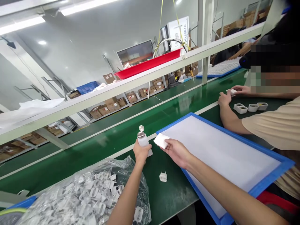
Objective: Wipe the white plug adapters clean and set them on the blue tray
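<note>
My left hand (141, 152) is wrapped round a white pump dispenser bottle (143, 141) with a metal top, whose round lid is tipped up. Between the fingers and thumb of my right hand (176, 150) is a folded white cloth (161, 140), held just right of the bottle and apart from it. A small white plug piece (163, 177) with two pins stands on the green table below my hands. To the left, a clear plastic bag (93, 193) full of white plastic parts lies partly behind my left forearm.
A blue-rimmed tray (225, 153) with a white bottom lies under my right forearm. Beyond runs a green conveyor belt (124, 137) beneath a shelf rail holding a red tray (150, 64). At right, a co-worker's hands (226, 97) hold a white part near several white housings (253, 107).
</note>
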Demonstrator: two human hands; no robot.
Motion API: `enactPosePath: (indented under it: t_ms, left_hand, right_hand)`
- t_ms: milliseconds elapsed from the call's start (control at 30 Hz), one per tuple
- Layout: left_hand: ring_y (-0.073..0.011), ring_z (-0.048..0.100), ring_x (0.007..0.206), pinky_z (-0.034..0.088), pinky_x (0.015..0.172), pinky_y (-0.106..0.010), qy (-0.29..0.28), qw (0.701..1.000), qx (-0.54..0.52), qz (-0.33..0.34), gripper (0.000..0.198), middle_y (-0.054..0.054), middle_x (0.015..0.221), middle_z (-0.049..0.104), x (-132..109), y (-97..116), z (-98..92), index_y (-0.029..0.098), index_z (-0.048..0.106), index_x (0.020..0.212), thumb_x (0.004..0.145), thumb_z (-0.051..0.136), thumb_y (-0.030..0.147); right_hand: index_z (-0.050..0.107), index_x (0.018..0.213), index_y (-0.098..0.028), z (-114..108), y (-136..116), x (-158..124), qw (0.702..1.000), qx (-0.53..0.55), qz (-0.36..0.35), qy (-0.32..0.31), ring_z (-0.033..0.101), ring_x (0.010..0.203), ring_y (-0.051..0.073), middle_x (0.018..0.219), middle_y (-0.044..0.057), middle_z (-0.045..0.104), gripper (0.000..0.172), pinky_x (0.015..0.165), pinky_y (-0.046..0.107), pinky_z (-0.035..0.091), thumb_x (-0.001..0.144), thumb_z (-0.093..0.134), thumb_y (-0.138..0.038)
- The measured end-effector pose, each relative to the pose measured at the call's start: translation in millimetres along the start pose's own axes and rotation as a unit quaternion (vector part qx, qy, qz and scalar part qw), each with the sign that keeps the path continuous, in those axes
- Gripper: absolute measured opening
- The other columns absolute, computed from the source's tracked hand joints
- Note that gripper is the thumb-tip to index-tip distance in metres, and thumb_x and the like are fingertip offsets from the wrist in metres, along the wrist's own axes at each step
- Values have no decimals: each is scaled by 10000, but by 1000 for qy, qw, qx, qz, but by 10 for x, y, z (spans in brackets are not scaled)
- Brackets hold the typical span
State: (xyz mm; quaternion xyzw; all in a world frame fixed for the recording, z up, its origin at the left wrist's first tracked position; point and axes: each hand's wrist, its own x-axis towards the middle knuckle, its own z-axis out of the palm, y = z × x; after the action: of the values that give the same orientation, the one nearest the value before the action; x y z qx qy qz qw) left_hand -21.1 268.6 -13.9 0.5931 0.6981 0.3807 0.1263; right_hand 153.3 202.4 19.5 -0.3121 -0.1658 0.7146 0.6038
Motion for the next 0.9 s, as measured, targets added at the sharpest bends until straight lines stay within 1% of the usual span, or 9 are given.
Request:
enactPosePath:
  t_ms: [133, 200, 367, 433, 533, 633, 700, 767, 900]
  left_hand:
    - [-218, 719, 856, 533, 691, -281, 34, 996, -62, -59, 436, -56, 968, 741, 12, -79, 103, 183, 622, 1081, 686, 805, 205]
    - [-217, 720, 890, 542, 723, -286, 30, 994, -82, -69, 467, -52, 997, 742, 3, -69, 84, 192, 618, 1119, 694, 813, 207]
    - [-296, 604, 1208, 514, 951, -401, 38, 992, -87, -78, 843, -151, 1320, 614, -264, 21, -194, 186, 461, 1381, 645, 868, 226]
    - [-280, 568, 1238, 500, 975, -404, 48, 993, -87, -59, 673, -157, 1385, 544, -571, 43, -322, 194, 479, 1344, 743, 780, 222]
    - [-224, 634, 1004, 536, 834, -353, -4, 994, -103, 38, 269, -99, 1138, 627, -1184, 21, -371, 199, 580, 1148, 883, 606, 234]
    - [-269, 617, 1031, 531, 870, -403, -52, 996, -57, 35, 421, -120, 1112, 610, -1671, -62, -216, 164, 554, 1230, 854, 678, 309]
    - [-286, 605, 1081, 519, 915, -424, -73, 996, -46, 19, 461, -140, 1138, 608, -1794, -127, -87, 139, 549, 1261, 854, 686, 308]
    - [-284, 612, 1060, 514, 921, -431, -90, 995, -39, 19, 327, -137, 1099, 631, -1781, -192, -24, 139, 602, 1193, 896, 627, 273]
    - [-260, 635, 945, 531, 833, -394, -165, 984, -38, 51, 234, -104, 1030, 675, -1670, -347, -152, 195, 684, 1111, 901, 582, 193]
  right_hand:
    - [656, 1147, -127, -69, -42, -208, 1000, 5, 10, 28, 687, 1008, 199, 1144, 88, 694, 177, 871, 373, 586, 996, 578, -176]
    - [676, 1116, -127, -98, -57, -336, 999, 3, 17, 39, 695, 1027, 209, 1126, 98, 719, 211, 879, 347, 591, 970, 525, -102]
    - [707, 1087, -148, -225, -16, -666, 998, -9, 32, 57, 683, 1094, 274, 1137, 104, 731, 218, 891, 374, 611, 895, 605, -146]
    - [713, 1086, -160, -307, 25, -783, 997, -15, 26, 74, 671, 1116, 299, 1146, 107, 727, 232, 893, 402, 616, 862, 656, -180]
    - [721, 1071, -184, -412, 110, -916, 994, -21, -1, 104, 647, 1153, 311, 1162, 97, 720, 265, 906, 407, 612, 809, 726, -224]
    - [721, 1047, -187, -454, 252, -981, 990, -38, -35, 128, 638, 1156, 308, 1144, 96, 716, 288, 919, 390, 601, 775, 768, -270]
    - [712, 1043, -192, -466, 386, -1002, 985, -75, -48, 145, 640, 1135, 304, 1125, 95, 711, 317, 914, 380, 593, 776, 778, -350]
    - [700, 1041, -205, -491, 538, -1028, 976, -124, -50, 171, 640, 1111, 294, 1103, 85, 705, 370, 886, 352, 587, 777, 781, -450]
    - [705, 1032, -207, -600, 818, -1132, 955, -222, -57, 190, 643, 985, 259, 1039, 75, 690, 422, 778, 295, 558, 831, 728, -578]
